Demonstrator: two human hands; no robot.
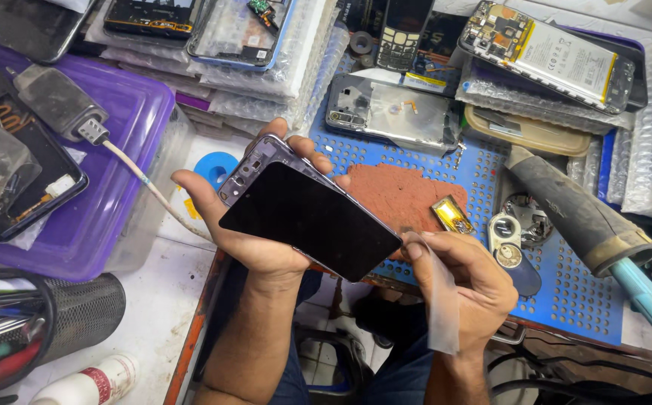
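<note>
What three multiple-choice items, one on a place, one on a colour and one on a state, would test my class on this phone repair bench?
1. Where does the red-brown pad lie?
A. on the blue perforated mat
B. in the purple tray
C. in the mesh cup

2. What colour is the tape roll behind the left hand?
A. green
B. blue
C. white

3. What state is the held phone's screen in?
A. lit
B. shattered
C. dark

Answers: 1 A, the pad rests on the mat's holes. 2 B, the roll is bright blue. 3 C, the glass is plain black; the right hand pinches a clear film at its corner.
</note>
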